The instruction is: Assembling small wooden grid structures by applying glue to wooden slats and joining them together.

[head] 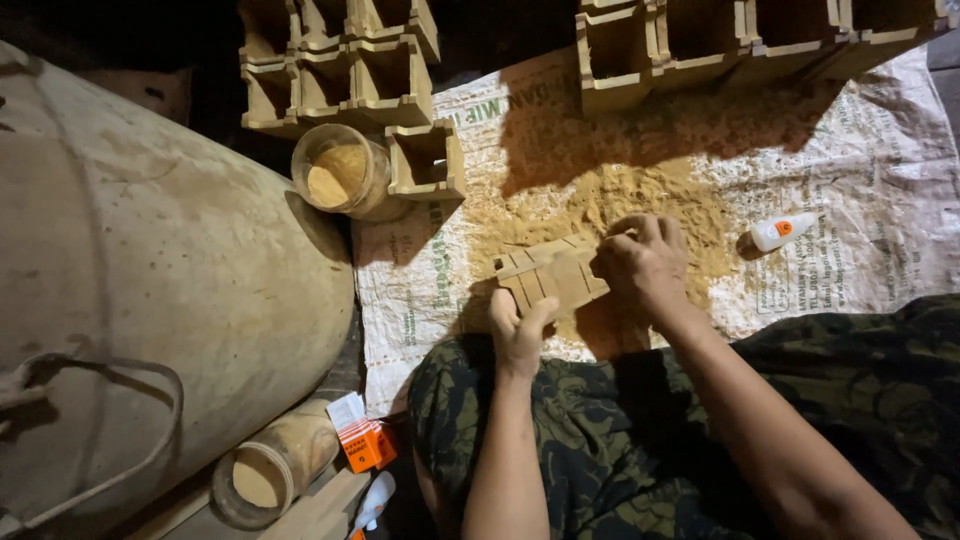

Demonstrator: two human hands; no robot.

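Left hand (520,335) closed around the near end of a small wooden box (550,278), thumb up along its slatted side, fingers wrapped beneath. Right hand (640,262) curled over the far end of the same box, fingers bent and pressing down on its top edge; whether anything small sits pinched between those fingertips, impossible to tell. Box held tilted just above the lap, over a patch of sawdust (640,200) spread on a printed woven sack (880,200) laid flat on the ground.

Just right of the sawdust, lying on its side on the sack, a small white glue bottle (782,232) with an orange label. Beyond the hands, at the far edge of the sack, a row of finished open wooden boxes (740,45); to the left, another stack of boxes (350,70), with a clear jar of sawdust (340,172) leaning against them.

At far left, a large pale drum (150,270) on its side. Near the left knee in camouflage trousers (600,450), a second jar (270,475) lying down, a small orange carton (365,442), and another white bottle (375,497).
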